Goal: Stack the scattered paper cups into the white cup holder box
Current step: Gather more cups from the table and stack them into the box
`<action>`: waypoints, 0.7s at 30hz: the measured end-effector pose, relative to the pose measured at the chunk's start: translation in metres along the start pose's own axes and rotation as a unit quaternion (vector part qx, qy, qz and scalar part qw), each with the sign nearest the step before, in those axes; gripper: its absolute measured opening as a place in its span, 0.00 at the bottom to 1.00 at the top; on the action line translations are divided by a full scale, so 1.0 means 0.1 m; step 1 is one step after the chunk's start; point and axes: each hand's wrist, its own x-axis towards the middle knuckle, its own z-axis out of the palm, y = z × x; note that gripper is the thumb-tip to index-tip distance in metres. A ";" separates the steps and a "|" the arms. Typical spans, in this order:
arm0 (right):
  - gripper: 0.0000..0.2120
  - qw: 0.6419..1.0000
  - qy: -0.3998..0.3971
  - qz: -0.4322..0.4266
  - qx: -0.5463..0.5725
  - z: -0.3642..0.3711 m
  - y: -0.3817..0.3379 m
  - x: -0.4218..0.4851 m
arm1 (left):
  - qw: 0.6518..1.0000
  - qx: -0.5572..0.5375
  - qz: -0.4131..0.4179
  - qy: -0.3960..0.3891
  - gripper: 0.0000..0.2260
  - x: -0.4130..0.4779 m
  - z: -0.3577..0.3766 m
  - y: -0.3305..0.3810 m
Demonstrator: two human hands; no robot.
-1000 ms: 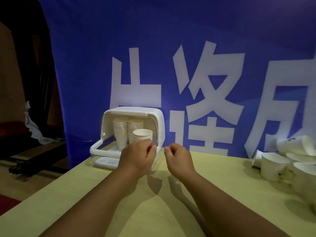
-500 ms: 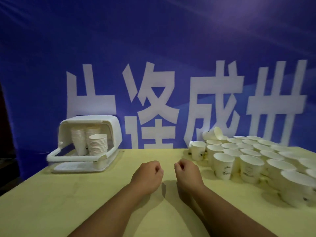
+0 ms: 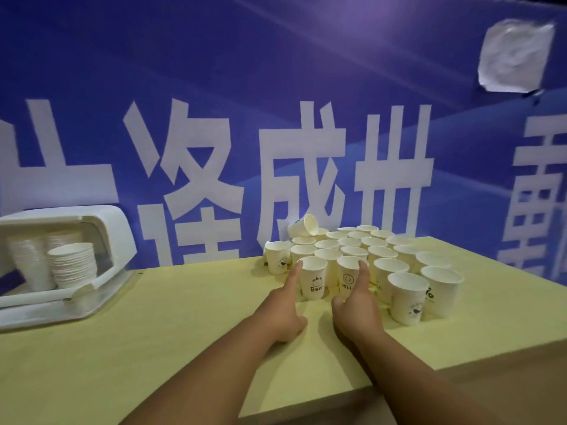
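Yellow table (image 3: 171, 326) | hands: left (image 3: 283, 314), right (image 3: 356, 305) flank Bear cup (image 3: 313, 279)

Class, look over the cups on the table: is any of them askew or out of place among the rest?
Yes. One cup at the back left of the cluster lies tipped on its side, mouth facing right, resting on the upright cups. All the others stand mouth up.
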 end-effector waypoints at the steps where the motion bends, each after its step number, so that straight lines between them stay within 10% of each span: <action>1: 0.46 1.000 -0.001 0.006 0.003 0.01 0.02 0.03 | 1.000 0.001 0.005 -0.006 0.51 0.05 0.03 0.04; 14: 0.06 0.995 0.057 -0.045 -0.072 0.15 0.11 0.10 | 0.987 -0.045 -0.017 0.155 0.11 0.07 0.16 -0.07; 21: 0.31 0.987 -0.034 -0.004 -0.156 0.17 -0.05 0.22 | 0.974 -0.039 -0.077 0.210 0.16 -0.23 -0.27 -0.54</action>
